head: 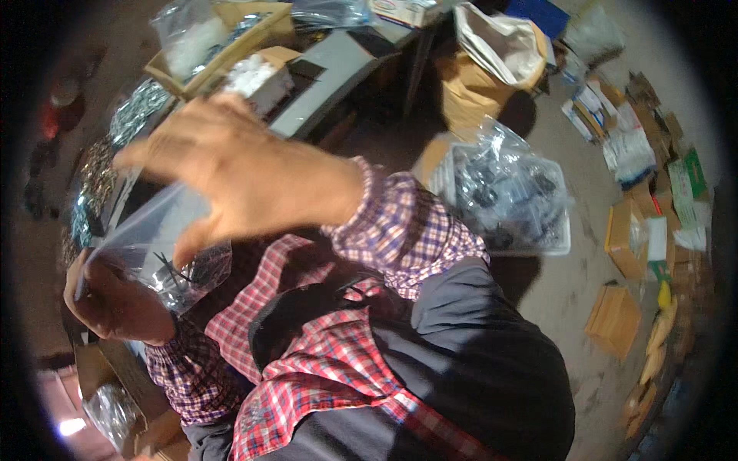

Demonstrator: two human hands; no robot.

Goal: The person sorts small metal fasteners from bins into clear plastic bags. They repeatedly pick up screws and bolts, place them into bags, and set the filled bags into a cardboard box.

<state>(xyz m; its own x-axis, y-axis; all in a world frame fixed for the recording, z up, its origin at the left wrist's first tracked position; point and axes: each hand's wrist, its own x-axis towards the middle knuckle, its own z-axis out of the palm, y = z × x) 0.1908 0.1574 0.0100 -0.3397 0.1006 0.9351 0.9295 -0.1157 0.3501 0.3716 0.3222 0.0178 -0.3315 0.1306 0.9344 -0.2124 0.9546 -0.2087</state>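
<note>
A clear plastic bag (199, 282) with thin black pieces and small shiny parts inside is gripped at its upper edge by my left hand (124, 302), at the lower left. Above the bag is my right hand (248, 167), blurred, fingers spread and nothing seen in it. Its thumb overlaps the bag in the picture; I cannot tell if they touch. Beyond the fingers lie a heap of silvery metal fasteners (141, 112) and a heap of brownish small parts (98, 173). A cardboard box of small white pieces (251, 75) stands just past the right hand.
A cardboard tray (216, 63) holds clear bags. On the floor stand a white plastic crate (562, 230) of bagged black parts and a large paper sack (470, 95). Cardboard boxes (614, 322) line the right. Another cardboard box (95, 369) with clear bags sits lower left.
</note>
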